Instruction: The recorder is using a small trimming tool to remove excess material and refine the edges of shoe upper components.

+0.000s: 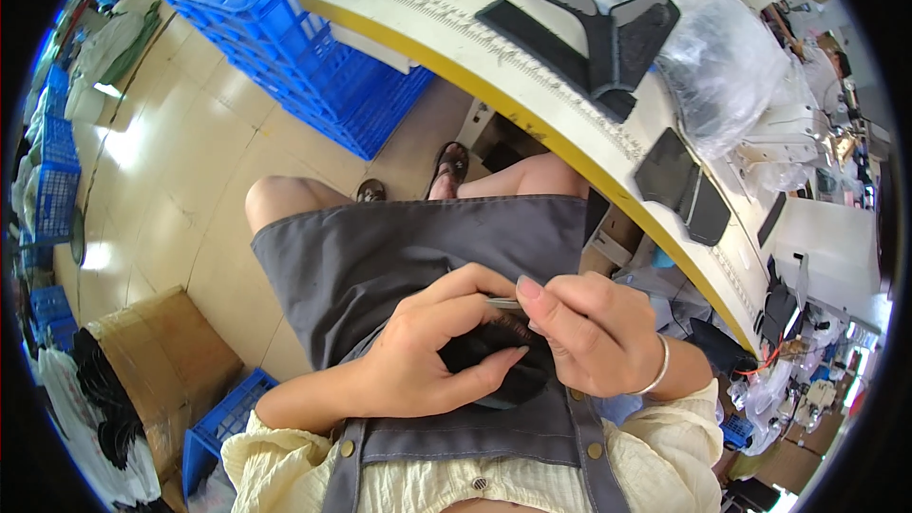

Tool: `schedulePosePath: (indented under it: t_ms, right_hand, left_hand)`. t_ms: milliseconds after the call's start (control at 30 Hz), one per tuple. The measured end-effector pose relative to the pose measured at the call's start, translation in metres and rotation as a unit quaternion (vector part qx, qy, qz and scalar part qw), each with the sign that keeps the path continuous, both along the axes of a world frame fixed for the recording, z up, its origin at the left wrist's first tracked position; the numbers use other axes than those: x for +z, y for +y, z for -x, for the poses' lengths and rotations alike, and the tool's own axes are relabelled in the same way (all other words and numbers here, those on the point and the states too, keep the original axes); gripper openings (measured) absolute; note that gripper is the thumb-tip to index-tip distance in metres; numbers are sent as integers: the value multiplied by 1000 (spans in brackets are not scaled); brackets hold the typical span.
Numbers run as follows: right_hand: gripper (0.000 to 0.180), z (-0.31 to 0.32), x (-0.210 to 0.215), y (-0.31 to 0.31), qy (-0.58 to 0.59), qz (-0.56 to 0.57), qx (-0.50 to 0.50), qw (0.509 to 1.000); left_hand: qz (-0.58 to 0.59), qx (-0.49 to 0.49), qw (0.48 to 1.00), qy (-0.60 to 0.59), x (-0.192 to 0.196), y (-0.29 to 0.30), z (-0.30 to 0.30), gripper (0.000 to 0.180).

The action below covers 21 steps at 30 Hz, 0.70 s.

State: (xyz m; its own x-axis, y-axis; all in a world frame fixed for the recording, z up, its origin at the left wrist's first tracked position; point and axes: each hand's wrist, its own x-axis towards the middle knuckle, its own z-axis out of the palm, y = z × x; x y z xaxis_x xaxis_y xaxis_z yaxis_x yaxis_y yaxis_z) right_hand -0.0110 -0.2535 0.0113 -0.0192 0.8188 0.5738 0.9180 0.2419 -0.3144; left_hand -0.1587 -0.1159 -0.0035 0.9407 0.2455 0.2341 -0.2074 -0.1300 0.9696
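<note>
Both my hands meet over my lap, above a grey apron (380,247). My left hand (427,347) is curled around a small black fabric piece (494,347), thumb under it. My right hand (589,332), with a silver bracelet at the wrist, pinches a thin metal tool (502,303) at the top edge of the same black piece. The lower part of the piece is hidden by my fingers.
A white worktable with a yellow edge (475,76) curves across the upper right, carrying black cut fabric pieces (589,38) and a clear plastic bag (722,66). Blue plastic crates (294,47) stand on the floor at left; a cardboard box (161,351) sits lower left.
</note>
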Motion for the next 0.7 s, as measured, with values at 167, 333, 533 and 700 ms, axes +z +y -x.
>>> schedulePosePath:
  t_ms: [167,333,533,700]
  right_hand:
    - [58,-14,13,-2,279,130,-5,951]
    - [74,-26,-18,7,648,265,191,688]
    - [76,-9,-53,21,728,309,268,550]
    - [60,-6,-56,24,712,301,261,578]
  left_hand:
    - [25,7,999,30,1,8,4,15]
    - [156,-18,987,-22,1,20,3,5]
    - [245,-27,966,-75,0,10,-4,12]
    - [261,-44,964,-38,-4,18,3,9]
